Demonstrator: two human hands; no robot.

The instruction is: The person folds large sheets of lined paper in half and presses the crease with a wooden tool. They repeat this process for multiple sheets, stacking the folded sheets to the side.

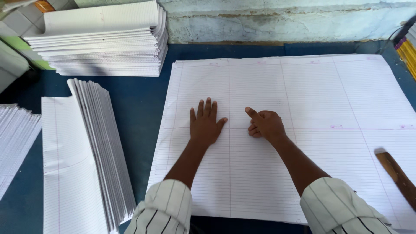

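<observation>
A dark blue worktop [143, 104] fills the view, backed by a rough, pale painted wall [281, 19] with a worn brownish line near its foot.

On the worktop lies one big sheet [338, 95] of ruled white paper, flat and spread wide, printed as a grid of page panels with faint red margin marks. It takes up the middle and right of the surface.

Three stacks of folded ruled sheets sit to the left. The tallest stack [104, 43] stands at the far left corner against the wall. A second stack [86, 160] lies near the left edge of the big sheet, apart from it, its folds fanned out. A third stack [15, 138] shows only partly at the left border.

One brown wooden stick [396, 173] rests on the right part of the big sheet, slanting toward the near edge. A bundle of yellow pieces [408, 54] peeks in at the far right; what they are cannot be told.

Both arms reach forward from rolled striped sleeves [167, 212]. The left hand [206, 123] lies palm down on the sheet, fingers [207, 107] straight and open, holding nothing. The right hand [265, 124] rests just beside it on the sheet, fingers curled into a loose fist, thumb pointing toward the left hand, gripping nothing.
</observation>
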